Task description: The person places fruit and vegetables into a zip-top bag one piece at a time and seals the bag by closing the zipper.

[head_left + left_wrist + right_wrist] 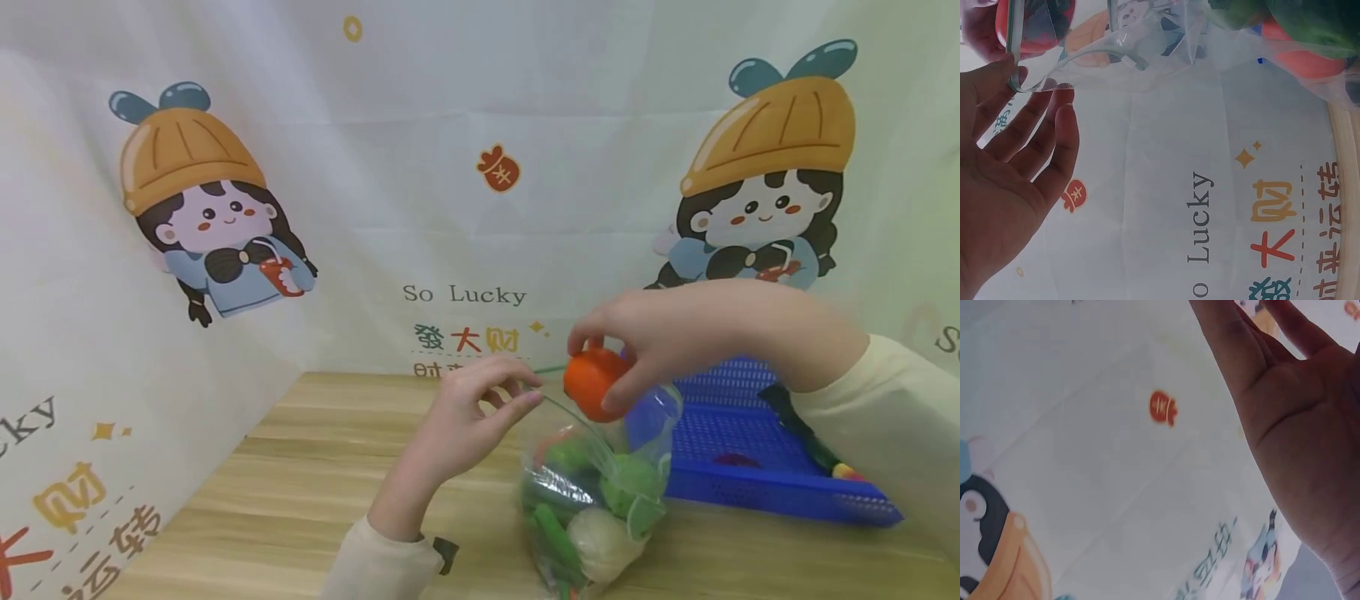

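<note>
In the head view my left hand [468, 417] pinches the green-edged rim of a clear plastic bag [666, 412] between thumb and fingers. Just over the bag's mouth, my right hand [671, 333] grips a round orange-red tomato [588, 383]. Inside the bag are several vegetables, among them a white round one [600, 543] and a green one [628, 483]. The left wrist view shows the rim held at the thumb of my left hand [1019, 156], with the tomato [1035, 25] behind it. My right fingertips are cut off in the right wrist view.
A blue perforated basket [780, 493] stands right of the bag, partly behind my right arm. In it lie a long dark green vegetable [798, 425], a dark red piece [737, 460] and something yellow and red [849, 473]. A printed cloth [375, 208] hangs behind the wooden table [315, 483].
</note>
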A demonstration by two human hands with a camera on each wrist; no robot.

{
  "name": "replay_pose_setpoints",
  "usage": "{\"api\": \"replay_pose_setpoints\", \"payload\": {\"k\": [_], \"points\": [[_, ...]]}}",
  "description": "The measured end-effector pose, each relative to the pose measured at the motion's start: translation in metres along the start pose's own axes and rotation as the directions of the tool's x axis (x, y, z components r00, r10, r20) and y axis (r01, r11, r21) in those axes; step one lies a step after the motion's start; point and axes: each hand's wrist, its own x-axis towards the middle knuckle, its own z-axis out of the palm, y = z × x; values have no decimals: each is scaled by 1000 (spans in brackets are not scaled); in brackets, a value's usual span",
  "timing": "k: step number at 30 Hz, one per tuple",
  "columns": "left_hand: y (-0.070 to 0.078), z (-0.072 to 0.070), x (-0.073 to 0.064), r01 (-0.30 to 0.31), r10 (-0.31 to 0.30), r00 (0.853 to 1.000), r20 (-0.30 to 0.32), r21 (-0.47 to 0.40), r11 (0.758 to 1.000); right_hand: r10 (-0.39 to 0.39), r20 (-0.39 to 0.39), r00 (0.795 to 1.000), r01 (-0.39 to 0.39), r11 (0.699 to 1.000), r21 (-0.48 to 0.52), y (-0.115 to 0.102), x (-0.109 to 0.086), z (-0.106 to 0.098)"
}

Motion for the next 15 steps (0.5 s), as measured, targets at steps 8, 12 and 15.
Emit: {"api": "replay_pose_setpoints", "payload": {"k": [8, 12, 15], "points": [[1, 1, -1, -43, 43, 999, 3, 22, 999, -10, 177, 984, 19, 998, -53, -8, 24, 23], [4, 1, 0, -43, 43, 999, 3, 29, 999, -43, 169, 985, 54, 997, -60, -5, 27, 30], [7, 0, 1, -33, 33, 999, -3, 23, 999, -38, 155, 987, 48, 997, -61, -4, 26, 30]]}}
